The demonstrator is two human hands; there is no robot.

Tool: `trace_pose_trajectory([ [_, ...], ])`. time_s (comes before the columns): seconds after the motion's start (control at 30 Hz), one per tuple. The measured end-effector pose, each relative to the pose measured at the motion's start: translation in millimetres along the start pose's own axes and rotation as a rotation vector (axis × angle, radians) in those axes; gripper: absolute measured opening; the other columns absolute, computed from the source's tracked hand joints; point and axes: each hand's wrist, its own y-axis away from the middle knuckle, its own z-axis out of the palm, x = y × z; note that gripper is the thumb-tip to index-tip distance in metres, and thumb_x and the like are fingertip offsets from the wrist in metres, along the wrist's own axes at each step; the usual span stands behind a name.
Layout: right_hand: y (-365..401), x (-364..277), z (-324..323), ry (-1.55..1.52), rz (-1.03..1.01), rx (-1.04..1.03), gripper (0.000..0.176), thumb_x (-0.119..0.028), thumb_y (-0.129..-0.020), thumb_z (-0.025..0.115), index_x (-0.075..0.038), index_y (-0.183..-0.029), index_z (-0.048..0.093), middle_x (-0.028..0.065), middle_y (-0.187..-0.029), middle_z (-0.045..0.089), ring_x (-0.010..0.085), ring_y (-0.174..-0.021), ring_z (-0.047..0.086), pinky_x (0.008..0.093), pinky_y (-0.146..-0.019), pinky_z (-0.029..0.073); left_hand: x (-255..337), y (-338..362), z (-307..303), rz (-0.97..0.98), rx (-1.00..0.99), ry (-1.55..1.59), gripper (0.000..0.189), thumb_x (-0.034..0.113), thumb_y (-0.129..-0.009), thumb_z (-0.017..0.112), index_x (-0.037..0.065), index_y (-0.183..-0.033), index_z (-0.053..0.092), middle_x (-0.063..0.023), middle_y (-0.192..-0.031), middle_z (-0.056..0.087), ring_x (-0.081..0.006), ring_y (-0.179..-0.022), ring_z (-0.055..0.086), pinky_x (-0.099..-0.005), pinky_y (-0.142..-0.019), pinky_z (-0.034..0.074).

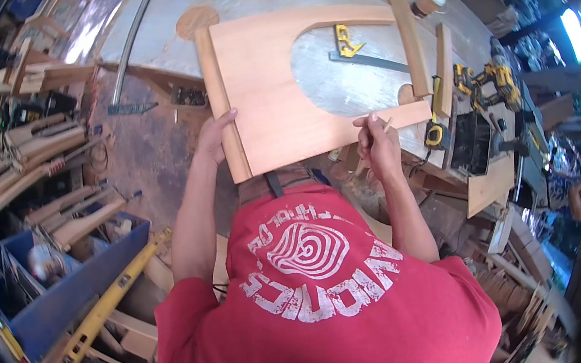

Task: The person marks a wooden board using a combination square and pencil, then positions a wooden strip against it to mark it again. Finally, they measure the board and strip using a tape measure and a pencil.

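Note:
A pale wooden panel (261,91) with a large rounded cutout lies at the near edge of the workbench. A narrow wooden strip (224,110) runs along its left end. My left hand (213,139) grips that end, thumb on top and fingers hidden below. Close to the panel's near right arm, my right hand (379,145) is closed around a thin pencil (389,124). Inside the cutout, a combination square (346,40) with a yellow head rests on the bench. A yellow and black tape measure (436,134) sits right of my right hand.
Loose wooden strips (410,43) lie across the panel's right side. Cordless drills (501,79) and a glue bottle (431,2) stand farther right. A long bar clamp (132,45) leans at the left. Below are a blue toolbox (73,299) and yellow spirit level (106,306).

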Motion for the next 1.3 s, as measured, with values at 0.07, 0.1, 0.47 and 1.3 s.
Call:
trace_pose_trajectory([
  [0.07,7,13,-16,0.101,-0.152,0.063,0.042,-0.035,-0.111,0.049,0.002,-0.103,0.068,-0.002,-0.064,0.048,0.0064,-0.051,0.039,0.0256,-0.046,0.031,13,0,11,0.054,-0.017,-0.004,0.052,0.02,-0.093,0.076,-0.011,-0.13,0.057,-0.0184,-0.117,0.07,-0.0252,-0.1,0.073,-0.0385,-0.089,0.061],
  [0.1,11,19,-29,0.168,-0.162,0.124,0.04,-0.034,-0.11,0.05,0.002,-0.104,0.069,-0.0023,-0.064,0.049,0.0066,-0.053,0.041,0.0263,-0.048,0.032,21,9,20,0.096,-0.006,-0.007,0.052,0.02,-0.092,0.076,-0.012,-0.129,0.058,-0.0187,-0.116,0.071,-0.0256,-0.099,0.073,-0.0384,-0.088,0.061],
  [0.47,18,-3,-69,-0.14,-0.066,0.201,0.046,-0.042,-0.107,0.057,0.001,-0.121,0.065,0.0065,-0.082,0.066,0.0057,-0.046,0.037,0.0243,-0.041,0.033,234,180,126,0.589,0.139,-0.542,0.046,0.018,-0.086,0.077,-0.013,-0.116,0.063,-0.0156,-0.099,0.071,-0.0191,-0.082,0.071,-0.0293,-0.077,0.057],
  [1.3,89,-129,-36,-1.219,-0.505,-0.88,0.087,-0.063,-0.104,0.038,-0.002,-0.163,0.018,0.0318,-0.16,0.034,0.0465,-0.145,0.04,0.0606,-0.117,0.04,85,291,207,1.45,-0.465,-1.342,0.044,0.001,-0.079,0.065,-0.007,-0.122,0.067,-0.0291,-0.127,0.066,-0.0489,-0.107,0.068,-0.0551,-0.081,0.06],
])
